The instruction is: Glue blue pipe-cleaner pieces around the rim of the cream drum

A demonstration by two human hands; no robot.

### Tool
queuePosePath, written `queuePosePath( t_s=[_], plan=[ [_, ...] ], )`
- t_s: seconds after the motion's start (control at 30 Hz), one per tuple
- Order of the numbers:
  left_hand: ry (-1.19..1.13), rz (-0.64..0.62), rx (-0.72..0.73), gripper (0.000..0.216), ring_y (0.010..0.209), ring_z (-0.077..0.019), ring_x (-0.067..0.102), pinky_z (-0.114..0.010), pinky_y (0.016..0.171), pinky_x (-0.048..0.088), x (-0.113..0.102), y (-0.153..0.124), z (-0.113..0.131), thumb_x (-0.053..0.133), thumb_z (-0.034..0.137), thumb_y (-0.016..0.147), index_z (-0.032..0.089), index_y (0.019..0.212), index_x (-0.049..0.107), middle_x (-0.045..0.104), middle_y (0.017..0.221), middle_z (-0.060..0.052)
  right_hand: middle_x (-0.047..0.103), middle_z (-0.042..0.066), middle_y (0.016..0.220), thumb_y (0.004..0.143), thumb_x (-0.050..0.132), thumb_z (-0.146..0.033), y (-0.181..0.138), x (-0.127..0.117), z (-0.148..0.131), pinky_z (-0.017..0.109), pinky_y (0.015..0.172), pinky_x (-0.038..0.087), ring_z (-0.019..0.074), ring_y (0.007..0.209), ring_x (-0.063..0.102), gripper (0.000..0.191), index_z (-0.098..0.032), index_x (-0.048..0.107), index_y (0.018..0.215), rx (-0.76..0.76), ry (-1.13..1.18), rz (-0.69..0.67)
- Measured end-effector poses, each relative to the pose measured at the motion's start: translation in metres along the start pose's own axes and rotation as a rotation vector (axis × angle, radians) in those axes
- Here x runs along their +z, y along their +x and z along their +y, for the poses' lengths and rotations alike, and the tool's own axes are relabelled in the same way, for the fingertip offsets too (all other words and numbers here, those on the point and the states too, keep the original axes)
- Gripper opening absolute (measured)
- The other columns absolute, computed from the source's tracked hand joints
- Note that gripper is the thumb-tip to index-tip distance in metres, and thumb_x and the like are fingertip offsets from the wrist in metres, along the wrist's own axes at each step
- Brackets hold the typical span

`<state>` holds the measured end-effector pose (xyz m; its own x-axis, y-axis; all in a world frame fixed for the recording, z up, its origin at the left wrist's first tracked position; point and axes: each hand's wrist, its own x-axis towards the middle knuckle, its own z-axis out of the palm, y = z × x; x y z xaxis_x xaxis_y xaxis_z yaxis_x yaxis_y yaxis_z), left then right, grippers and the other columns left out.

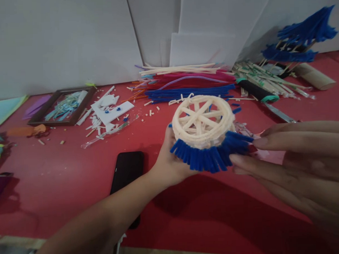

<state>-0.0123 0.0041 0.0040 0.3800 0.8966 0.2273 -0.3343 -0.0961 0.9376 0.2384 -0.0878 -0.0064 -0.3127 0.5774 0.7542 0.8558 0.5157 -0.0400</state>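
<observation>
A round craft piece (204, 114) of cream pipe cleaners, with a spoked wheel on top, is held above the table in my left hand (172, 162). My left fingers wrap round its left side and underside, partly hidden behind it. A fringe of short blue pipe cleaners (208, 157) sticks out round its front and right side. At the right end of this fringe, my right hand (293, 163) has its thumb and fingertips closed on blue pipe cleaner ends. A small dark red thing (252, 149) shows between those fingers, too unclear to name.
Bundled pipe cleaners (188, 82) lie at the back of the red table (77, 182). A black phone (128, 171) lies under my left forearm. A utility knife (257, 90), wrapped sticks (263, 77) and a blue roofed model (297, 41) are right. Left are a brown frame (37, 118) and white scraps (110, 107).
</observation>
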Motion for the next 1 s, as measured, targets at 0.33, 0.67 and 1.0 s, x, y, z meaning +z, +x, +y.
queuePosePath(
  t_s=[0.33, 0.67, 1.0],
  plan=[
    [-0.012, -0.006, -0.019, 0.083, 0.130, -0.0419, 0.056, -0.055, 0.115, 0.042, 0.000, 0.000, -0.002, 0.091, 0.021, 0.046, 0.023, 0.112, 0.041, 0.058, 0.137, -0.019, 0.065, 0.000, 0.091, 0.081, 0.075, -0.020, 0.072, 0.009, -0.014, 0.034, 0.069, 0.055, 0.0145, 0.087, 0.063, 0.024, -0.034, 0.068, 0.098, -0.137, 0.142, -0.061],
    [0.015, -0.035, -0.027, 0.079, 0.128, -0.0392, 0.059, -0.056, 0.112, 0.045, 0.000, -0.001, 0.001, 0.089, 0.019, 0.051, 0.025, 0.113, 0.040, 0.061, 0.136, -0.018, 0.063, 0.000, 0.095, 0.082, 0.072, -0.013, 0.067, 0.021, -0.022, 0.038, 0.075, 0.053, 0.0159, 0.090, 0.062, 0.022, -0.028, 0.065, 0.097, -0.124, 0.148, 0.135],
    [0.017, -0.010, -0.085, 0.076, 0.129, -0.0379, 0.059, -0.054, 0.113, 0.045, 0.001, -0.003, 0.006, 0.087, 0.014, 0.051, 0.022, 0.112, 0.043, 0.061, 0.136, -0.017, 0.063, 0.001, 0.098, 0.085, 0.069, -0.017, 0.067, 0.019, -0.020, 0.036, 0.080, 0.052, 0.0155, 0.094, 0.062, 0.015, -0.028, 0.067, 0.095, -0.141, 0.151, 0.121]
  ],
)
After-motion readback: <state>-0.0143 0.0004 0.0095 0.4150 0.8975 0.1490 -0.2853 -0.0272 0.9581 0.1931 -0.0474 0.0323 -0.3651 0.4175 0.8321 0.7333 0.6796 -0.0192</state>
